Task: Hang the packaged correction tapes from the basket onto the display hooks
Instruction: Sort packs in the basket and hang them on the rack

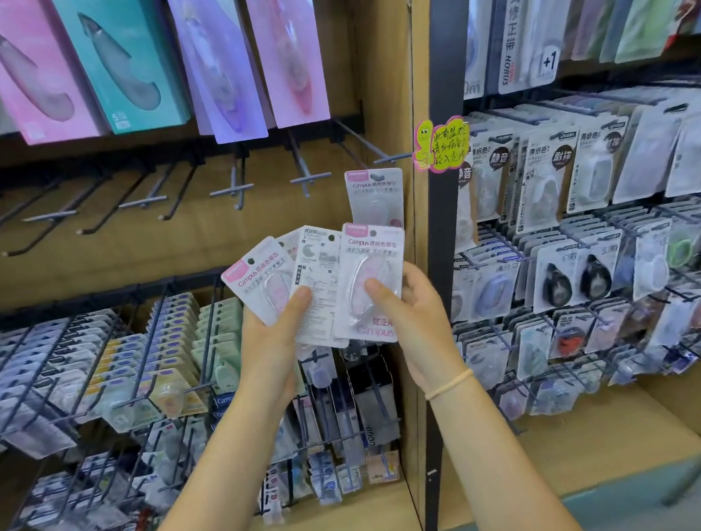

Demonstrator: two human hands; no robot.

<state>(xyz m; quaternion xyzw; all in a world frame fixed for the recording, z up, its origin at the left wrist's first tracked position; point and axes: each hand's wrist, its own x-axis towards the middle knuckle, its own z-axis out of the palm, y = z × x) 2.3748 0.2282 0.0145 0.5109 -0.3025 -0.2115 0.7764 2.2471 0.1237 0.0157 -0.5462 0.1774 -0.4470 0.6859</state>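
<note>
The fanned white-and-pink carded packages (321,283) are overlapping, hiding each other's lower halves. Fingers of both hands are lying out of sight behind them. The tall pastel boxes (131,61) far above are being cropped by the top edge.

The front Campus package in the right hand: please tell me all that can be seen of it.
The front Campus package is a white card with a pink label at its top corner, a round hang hole, pink "Campus" print and a clear blister over a pale pink correction tape. It stands nearly upright, facing the camera. The right hand grips it, thumb on the blister. It overlaps the fanned packages held by the left hand.
</note>
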